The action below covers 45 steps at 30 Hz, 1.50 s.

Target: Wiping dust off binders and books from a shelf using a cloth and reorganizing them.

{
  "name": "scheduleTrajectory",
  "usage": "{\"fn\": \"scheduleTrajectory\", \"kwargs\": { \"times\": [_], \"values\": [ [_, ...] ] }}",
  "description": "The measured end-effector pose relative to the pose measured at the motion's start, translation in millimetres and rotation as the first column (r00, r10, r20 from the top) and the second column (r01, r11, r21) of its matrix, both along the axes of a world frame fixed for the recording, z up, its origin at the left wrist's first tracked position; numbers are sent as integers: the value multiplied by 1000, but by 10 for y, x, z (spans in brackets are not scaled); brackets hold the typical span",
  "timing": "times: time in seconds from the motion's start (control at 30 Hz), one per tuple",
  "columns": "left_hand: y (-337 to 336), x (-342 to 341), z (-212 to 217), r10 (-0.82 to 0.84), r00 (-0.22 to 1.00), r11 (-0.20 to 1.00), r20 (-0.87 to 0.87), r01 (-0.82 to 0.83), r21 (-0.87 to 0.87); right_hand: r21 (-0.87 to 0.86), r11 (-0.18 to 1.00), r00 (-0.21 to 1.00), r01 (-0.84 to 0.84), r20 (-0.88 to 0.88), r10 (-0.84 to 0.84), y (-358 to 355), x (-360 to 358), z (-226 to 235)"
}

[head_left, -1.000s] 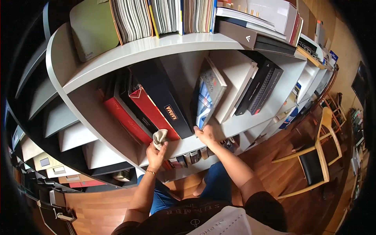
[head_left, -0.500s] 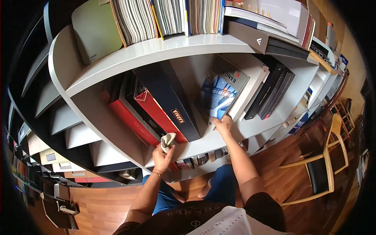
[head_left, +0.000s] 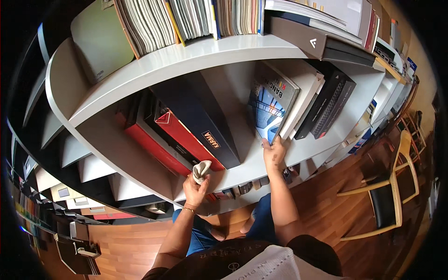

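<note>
A crumpled pale cloth is pinched in my left hand, just in front of the shelf edge by the red and dark spines. My right hand grips the lower front corner of a book with a blue building picture on its cover, thumb on the cover side. This book stands tilted on the white shelf, close to a white book on its right. To its left, beyond a gap, leans a thick dark blue volume.
Red volumes lean at the left of the compartment, black books at the right. The shelf above bears magazines and a dark box. A wooden chair stands on the floor at right.
My right hand has shifted slightly right and closed round the book's lower corner. The book has moved right, nearer the white one. My left hand still holds the cloth, almost unmoved.
</note>
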State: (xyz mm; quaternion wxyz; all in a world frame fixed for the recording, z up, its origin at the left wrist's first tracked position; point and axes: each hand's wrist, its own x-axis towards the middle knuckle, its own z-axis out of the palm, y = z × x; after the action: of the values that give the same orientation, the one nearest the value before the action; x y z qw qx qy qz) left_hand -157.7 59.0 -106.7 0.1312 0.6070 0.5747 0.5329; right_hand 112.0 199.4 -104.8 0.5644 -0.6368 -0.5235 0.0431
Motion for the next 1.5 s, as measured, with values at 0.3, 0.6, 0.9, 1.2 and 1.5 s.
{"fn": "scheduleTrajectory", "kwargs": {
  "times": [0.3, 0.6, 0.9, 1.2, 1.5],
  "values": [
    [-18, 32, 47, 26, 1000, 999, -3, -25, 40, -94, 995, 1000, 11, -4, -12, -24, -50, 204],
    [-34, 108, 84, 50, 998, 999, -45, -49, 18, 237, 971, 999, -43, 24, 39, -519, -255, 118],
    [69, 55, 53, 42, 999, 999, 24, -42, 26, -168, 665, 686, -728, -152, 712, 498, -478, -65],
    [-48, 69, 182, 37, 994, 999, -102, -34, 28, -74, 720, 712, -690, -245, 658, 1379, -283, -293],
    [-156, 96, 9, 15, 999, 1000, -52, -16, -23, 245, 461, 290, -853, -513, 808, 19, -354, 958]
  ]
}}
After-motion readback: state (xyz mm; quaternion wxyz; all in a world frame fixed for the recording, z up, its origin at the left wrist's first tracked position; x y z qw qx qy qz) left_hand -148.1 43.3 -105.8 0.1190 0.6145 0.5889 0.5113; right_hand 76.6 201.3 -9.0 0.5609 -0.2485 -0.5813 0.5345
